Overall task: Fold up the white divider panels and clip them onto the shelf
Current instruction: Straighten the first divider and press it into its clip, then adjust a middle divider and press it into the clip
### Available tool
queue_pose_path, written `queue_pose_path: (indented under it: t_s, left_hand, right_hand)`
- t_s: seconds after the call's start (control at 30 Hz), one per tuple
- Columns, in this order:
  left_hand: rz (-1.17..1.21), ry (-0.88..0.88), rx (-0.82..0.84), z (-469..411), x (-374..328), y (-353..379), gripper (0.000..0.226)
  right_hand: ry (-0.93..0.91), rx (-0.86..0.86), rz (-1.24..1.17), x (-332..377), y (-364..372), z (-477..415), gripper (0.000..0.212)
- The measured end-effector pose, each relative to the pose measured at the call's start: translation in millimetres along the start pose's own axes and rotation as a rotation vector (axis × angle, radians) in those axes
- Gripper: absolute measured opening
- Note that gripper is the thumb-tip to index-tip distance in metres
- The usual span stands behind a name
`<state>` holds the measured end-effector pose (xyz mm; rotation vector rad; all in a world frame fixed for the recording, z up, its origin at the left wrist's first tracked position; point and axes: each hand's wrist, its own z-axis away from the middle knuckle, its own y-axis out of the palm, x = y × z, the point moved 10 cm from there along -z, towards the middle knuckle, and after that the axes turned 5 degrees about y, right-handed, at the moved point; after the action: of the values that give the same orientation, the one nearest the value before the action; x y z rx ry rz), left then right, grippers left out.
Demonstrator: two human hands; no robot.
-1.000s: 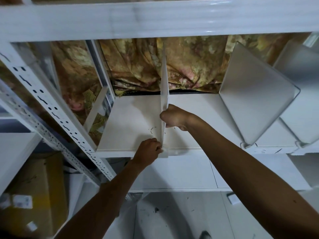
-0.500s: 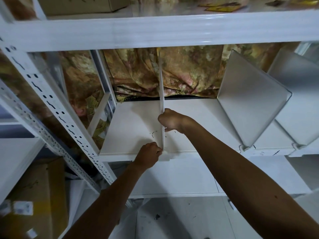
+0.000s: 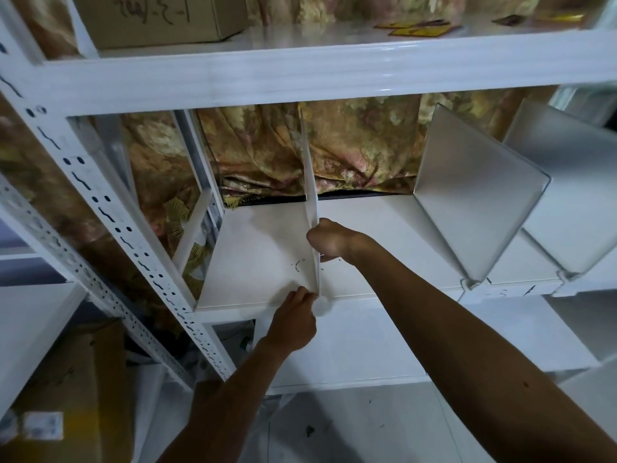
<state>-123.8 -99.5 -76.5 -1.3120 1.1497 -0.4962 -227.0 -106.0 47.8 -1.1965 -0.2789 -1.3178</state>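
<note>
A white divider panel (image 3: 310, 182) stands upright, seen edge-on, on the white shelf (image 3: 253, 262). My right hand (image 3: 334, 243) is closed around its front edge about midway up the lower part. My left hand (image 3: 295, 320) pinches the panel's bottom front corner at the shelf's front lip, where a small round white clip (image 3: 323, 306) shows. Two more divider panels stand clipped to the shelf further right, one (image 3: 474, 195) leaning in view and another (image 3: 567, 192) beyond it.
A perforated white upright post (image 3: 110, 208) runs diagonally at the left. The upper shelf beam (image 3: 334, 75) crosses above, with a cardboard box (image 3: 160, 18) on it. A patterned curtain (image 3: 360, 145) hangs behind. Another cardboard box (image 3: 76, 392) sits low at the left.
The view has tilted upward, showing the upper shelf and its box. Both hands stay on the same divider, the right gripping its front edge, the left at its bottom corner.
</note>
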Motion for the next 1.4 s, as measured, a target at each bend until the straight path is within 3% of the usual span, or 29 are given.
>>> queue_pose_path:
  t_s: [0.23, 0.4, 0.5, 0.6, 0.73, 0.83, 0.9, 0.97, 1.17, 1.3, 1.4]
  left_hand:
    - [0.018, -0.054, 0.077, 3, 0, 3, 0.05]
    - [0.056, -0.129, 0.139, 8, -8, 6, 0.056]
    - [0.01, -0.168, 0.164, 9, -18, 10, 0.062]
    - [-0.043, -0.216, 0.192, 11, -27, 16, 0.07]
    - [-0.264, -0.323, 0.263, 13, -32, 30, 0.077]
    - [-0.557, -0.352, 0.516, 15, -56, 47, 0.055]
    - [-0.477, -0.306, 0.616, 7, -90, 63, 0.036]
    - [-0.254, -0.229, 0.571, -12, -128, 76, 0.023]
    - [0.055, -0.168, 0.503, -62, -212, 102, 0.05]
    - [0.119, -0.148, 0.401, -96, -243, 101, 0.035]
    - [0.155, -0.164, 0.308, -116, -263, 99, 0.03]
  right_hand:
    - [-0.011, -0.021, -0.008, -7, 6, 2, 0.044]
    - [-0.035, -0.111, 0.22, -18, 8, 9, 0.019]
    - [-0.058, -0.077, 0.313, -37, 14, 18, 0.038]
    - [-0.051, -0.045, 0.376, -59, 14, 25, 0.042]
    - [0.02, -0.032, 0.377, -98, -12, 31, 0.031]
    - [0.055, 0.043, 0.385, -140, -39, 37, 0.024]
    - [0.096, 0.054, 0.408, -171, -64, 41, 0.019]
    - [0.122, 0.016, 0.39, -197, -92, 43, 0.02]
    - [0.21, -0.035, 0.216, -263, -184, 56, 0.035]
    - [0.215, 0.02, 0.278, -284, -222, 63, 0.044]
    - [0.158, -0.053, 0.377, -289, -253, 65, 0.05]
